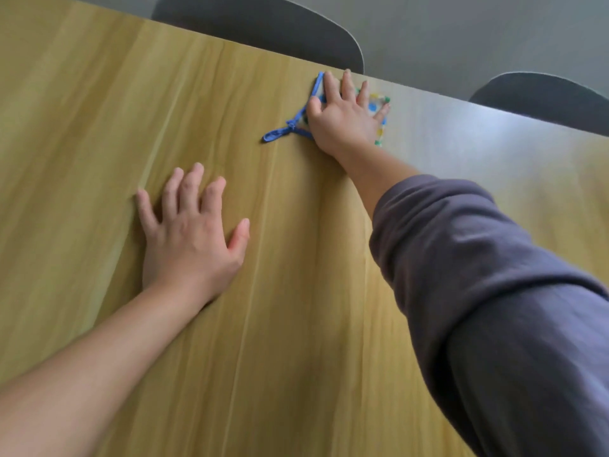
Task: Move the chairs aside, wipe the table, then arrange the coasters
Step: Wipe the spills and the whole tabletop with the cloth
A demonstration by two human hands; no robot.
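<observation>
- Head view: right hand (pixel 346 113) presses flat, fingers spread, on a blue-trimmed cloth (pixel 316 94) at the table's (pixel 99 110) far edge.
- Left hand (pixel 191 235) rests released, palm down, mid-table.
- Two dark chairs (pixel 263 28) sit just beyond that edge.

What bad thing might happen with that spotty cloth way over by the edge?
1. The spotty cloth sits right at the table's far edge; one more push from the right hand might slide it off, behind the dark chair.
2. Its blue loop trails loose and could snag under the fingers.
3. The person leans far over, propped on the left hand, which could slip on the smooth wood.
</observation>
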